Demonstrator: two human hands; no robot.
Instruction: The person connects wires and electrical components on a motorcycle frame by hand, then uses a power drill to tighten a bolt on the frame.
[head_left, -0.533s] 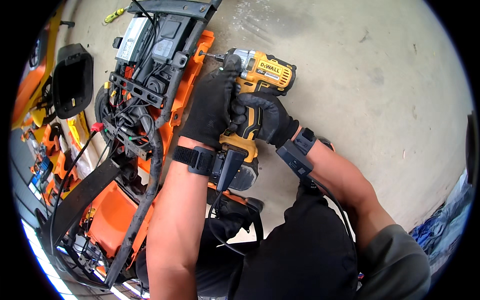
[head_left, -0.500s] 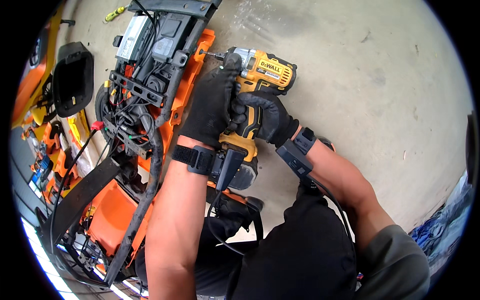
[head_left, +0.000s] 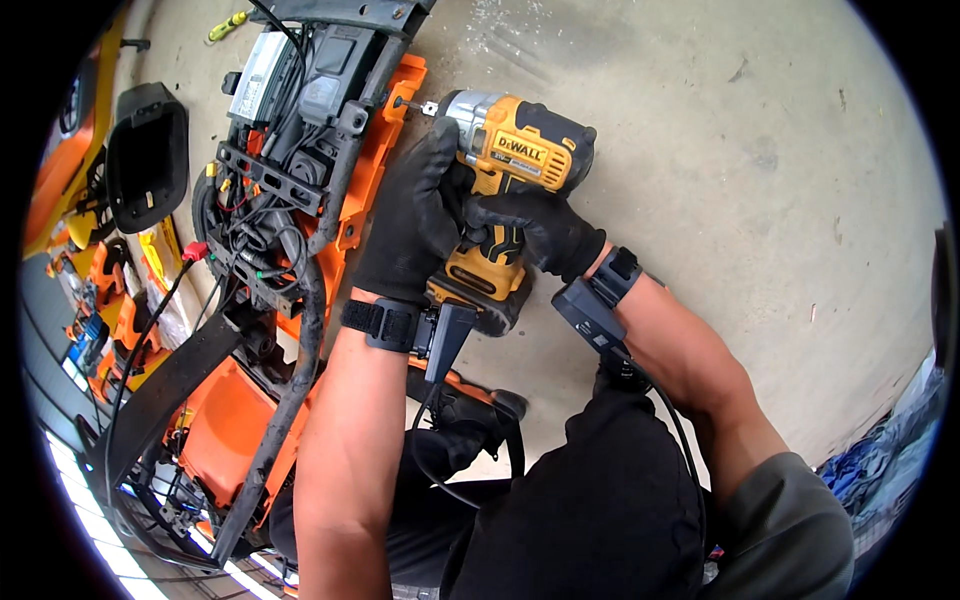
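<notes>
A yellow-and-black cordless impact driver (head_left: 530, 150) is held horizontally beside the vehicle's orange panel (head_left: 365, 190), with a bit extending left to a small fastener (head_left: 401, 102) at the panel. My left hand (head_left: 410, 220), in a black glove, is closed against the driver's front and grip, its fingers partly hidden. My right hand (head_left: 535, 225), also gloved, is wrapped round the driver's handle, below the motor housing. Straps with small devices and cables circle both wrists.
A dismantled vehicle frame (head_left: 310, 280) with wiring, a black box (head_left: 340, 75) and an orange seat-like part (head_left: 230, 420) fills the left. A yellow-handled screwdriver (head_left: 227, 27) and black plastic housing (head_left: 148, 160) lie beyond. Blue fabric (head_left: 890, 430) sits at right on the concrete floor (head_left: 760, 190).
The driver has tilted: its battery end is higher in the picture and its housing shows more top. My left hand has shifted slightly left, and my right fingers have moved on the handle.
</notes>
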